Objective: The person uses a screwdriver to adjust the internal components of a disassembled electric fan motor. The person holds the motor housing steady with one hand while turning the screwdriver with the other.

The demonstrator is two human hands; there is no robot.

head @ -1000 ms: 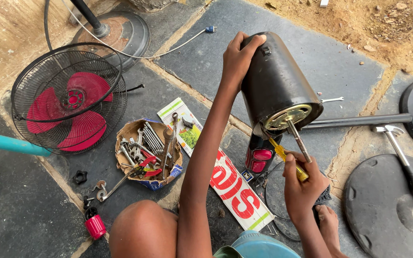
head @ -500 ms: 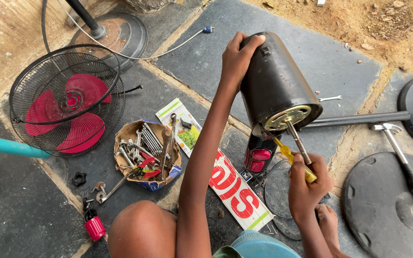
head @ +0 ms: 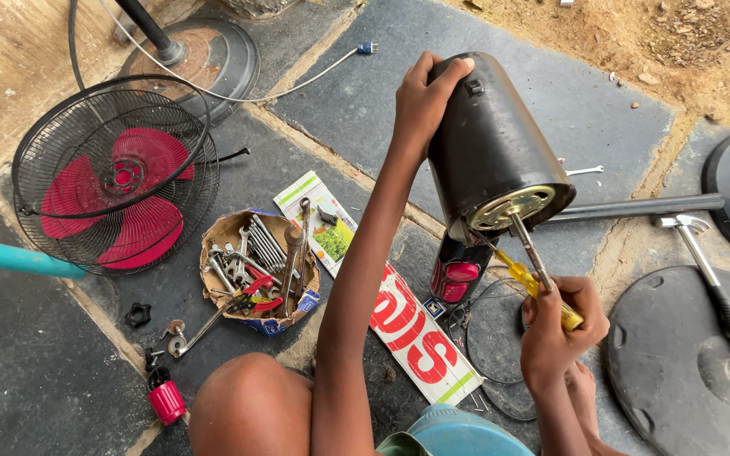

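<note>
Left hand (head: pixel 422 100) clamps the smooth black cylindrical motor (head: pixel 492 139), tilted above the slate floor (head: pixel 314 143). My right hand (head: pixel 558 325) is fisted on a yellow-handled screwdriver (head: pixel 525 274) beside the steel shaft (head: pixel 530 252) jutting from the round brassy end plate (head: pixel 513 207).

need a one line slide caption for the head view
Left hand steadies a black fan motor housing while the right hand works a yellow-handled screwdriver at its base.
</note>
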